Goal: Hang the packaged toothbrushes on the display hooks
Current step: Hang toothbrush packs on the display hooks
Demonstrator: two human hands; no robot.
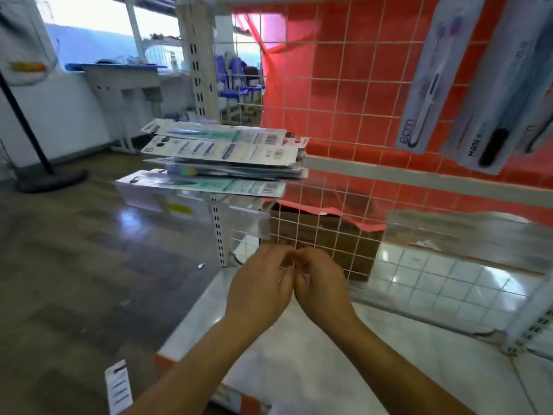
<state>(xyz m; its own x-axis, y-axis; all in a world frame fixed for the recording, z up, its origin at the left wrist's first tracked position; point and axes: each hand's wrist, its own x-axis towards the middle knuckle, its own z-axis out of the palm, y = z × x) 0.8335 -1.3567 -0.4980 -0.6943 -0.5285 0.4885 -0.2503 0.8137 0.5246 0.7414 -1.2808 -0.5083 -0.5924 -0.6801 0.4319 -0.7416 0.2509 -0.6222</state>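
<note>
My left hand (pixel 257 289) and my right hand (pixel 323 286) meet fingertip to fingertip low in front of the white wire grid (pixel 338 94). Their curled fingers pinch a thin pale wire piece, a display hook (pixel 291 268), which is blurred and mostly hidden. A loose stack of packaged toothbrushes (pixel 227 151) lies on the shelf at the left of the grid, above my hands. Three packaged toothbrushes (pixel 431 76) hang on the grid at the upper right. One more package (pixel 118 384) lies near the floor at the lower left.
A brown cardboard box (pixel 323 238) sits behind the grid's lower part, against red backing (pixel 374 49). A white base shelf (pixel 299 348) lies under my arms. A slotted upright (pixel 218 235) stands at the left. A black stand base (pixel 51 181) rests on the floor far left.
</note>
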